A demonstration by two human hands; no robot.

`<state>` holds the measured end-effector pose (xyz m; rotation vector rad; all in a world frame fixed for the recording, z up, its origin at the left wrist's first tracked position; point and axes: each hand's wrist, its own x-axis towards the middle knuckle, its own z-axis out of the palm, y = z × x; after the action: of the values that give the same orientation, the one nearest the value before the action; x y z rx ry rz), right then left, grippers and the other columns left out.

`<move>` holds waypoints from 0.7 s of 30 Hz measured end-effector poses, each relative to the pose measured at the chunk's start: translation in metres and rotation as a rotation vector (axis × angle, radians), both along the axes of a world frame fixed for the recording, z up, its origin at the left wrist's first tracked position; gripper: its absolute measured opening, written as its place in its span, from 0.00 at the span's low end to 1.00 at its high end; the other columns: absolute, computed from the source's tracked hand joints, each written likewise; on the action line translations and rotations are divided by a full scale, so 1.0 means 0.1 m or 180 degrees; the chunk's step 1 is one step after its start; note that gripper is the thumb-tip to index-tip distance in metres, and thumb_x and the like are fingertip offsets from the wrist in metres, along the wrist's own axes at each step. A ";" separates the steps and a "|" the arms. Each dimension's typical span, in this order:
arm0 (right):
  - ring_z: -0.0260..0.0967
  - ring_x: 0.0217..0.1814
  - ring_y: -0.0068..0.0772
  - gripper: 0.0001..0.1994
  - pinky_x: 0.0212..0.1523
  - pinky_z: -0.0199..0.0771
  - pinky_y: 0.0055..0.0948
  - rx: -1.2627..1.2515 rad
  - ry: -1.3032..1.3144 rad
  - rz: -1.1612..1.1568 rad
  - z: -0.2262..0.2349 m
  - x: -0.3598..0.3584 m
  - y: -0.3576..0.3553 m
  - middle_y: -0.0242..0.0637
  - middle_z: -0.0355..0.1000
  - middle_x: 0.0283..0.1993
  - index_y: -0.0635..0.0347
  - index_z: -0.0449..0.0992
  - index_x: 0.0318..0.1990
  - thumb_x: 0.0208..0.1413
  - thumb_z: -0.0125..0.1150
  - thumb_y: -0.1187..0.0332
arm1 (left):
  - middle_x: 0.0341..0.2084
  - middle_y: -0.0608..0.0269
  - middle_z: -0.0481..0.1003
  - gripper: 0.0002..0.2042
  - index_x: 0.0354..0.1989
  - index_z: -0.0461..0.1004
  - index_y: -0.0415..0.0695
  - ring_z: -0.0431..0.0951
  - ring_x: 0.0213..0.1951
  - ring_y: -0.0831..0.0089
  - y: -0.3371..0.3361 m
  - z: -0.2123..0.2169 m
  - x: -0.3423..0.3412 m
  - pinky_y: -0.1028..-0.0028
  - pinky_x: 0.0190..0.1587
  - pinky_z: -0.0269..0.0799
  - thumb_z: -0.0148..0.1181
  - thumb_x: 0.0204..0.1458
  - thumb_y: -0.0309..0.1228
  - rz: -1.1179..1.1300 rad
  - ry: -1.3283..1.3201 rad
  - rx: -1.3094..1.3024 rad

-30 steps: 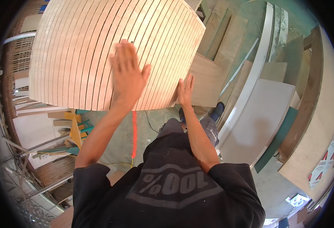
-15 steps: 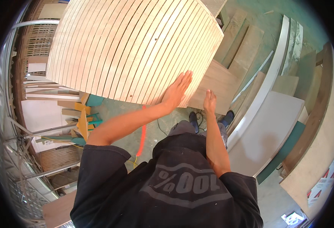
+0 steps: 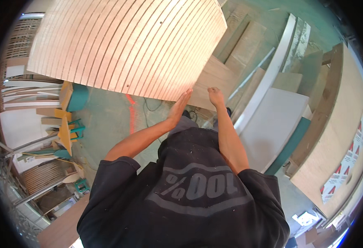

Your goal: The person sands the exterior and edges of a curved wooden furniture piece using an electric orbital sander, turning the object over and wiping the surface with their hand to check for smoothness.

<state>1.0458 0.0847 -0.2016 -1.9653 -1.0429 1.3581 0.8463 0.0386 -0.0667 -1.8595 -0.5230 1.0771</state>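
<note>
Left arm [image 3: 145, 137]: It comes up from the low left, with the elbow bent out to the side. The forearm slants up and to the right.
Left hand [image 3: 179, 108]: It is held out flat, with the fingers straight and close together, pointing up and a bit right. The fingertips are at the near right corner of the big wood sheet. I cannot tell if they press on it or are just beside it. I see nothing in this hand.
Right arm [image 3: 232, 138]: It reaches up from the low right, leaning a little to the left.
Right hand [image 3: 215, 96]: The fingers are bent in, like a loose fist. I cannot tell if it is closed all the way or has something small inside. It is apart from the left hand.
Grooved wood sheet [image 3: 107, 53]: It is big and pale, with many long thin lines cut in it. It fills the top left and middle, in front of the person.
Plain wood board [image 3: 209, 80]: It is smooth and brown, just right of the grooved sheet and near the right hand.
Curly hose [image 3: 132, 120]: It is red and hangs below the near edge of the grooved sheet.
</note>
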 end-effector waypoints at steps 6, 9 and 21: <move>0.76 0.62 0.60 0.24 0.64 0.74 0.47 -0.0038 -0.0251 0.0256 -0.14 0.19 -0.06 0.59 0.80 0.55 0.56 0.84 0.54 0.60 0.61 0.48 | 0.76 0.49 0.58 0.30 0.73 0.64 0.38 0.48 0.80 0.54 -0.20 -0.15 -0.11 0.54 0.83 0.29 0.45 0.67 0.43 0.0056 -0.0057 -0.0753; 0.77 0.61 0.60 0.24 0.63 0.74 0.46 0.0032 -0.0302 0.0350 -0.13 0.11 -0.08 0.59 0.80 0.53 0.56 0.85 0.53 0.59 0.63 0.48 | 0.66 0.46 0.73 0.24 0.61 0.78 0.37 0.63 0.73 0.49 -0.57 -0.68 -0.58 0.53 0.81 0.39 0.48 0.66 0.40 0.0780 -0.0627 -0.1589; 0.76 0.61 0.62 0.23 0.63 0.75 0.48 -0.0159 -0.0064 0.0397 -0.21 -0.08 -0.29 0.62 0.80 0.52 0.62 0.85 0.50 0.58 0.63 0.52 | 0.51 0.41 0.81 0.21 0.48 0.82 0.41 0.81 0.54 0.44 -1.00 -0.61 -1.40 0.49 0.57 0.76 0.44 0.66 0.41 0.4449 -0.2835 -0.2689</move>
<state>1.0375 0.0553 -0.2223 -1.9821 -1.1687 1.4460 0.7067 -0.0616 -0.1280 -2.6826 -2.4374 1.3110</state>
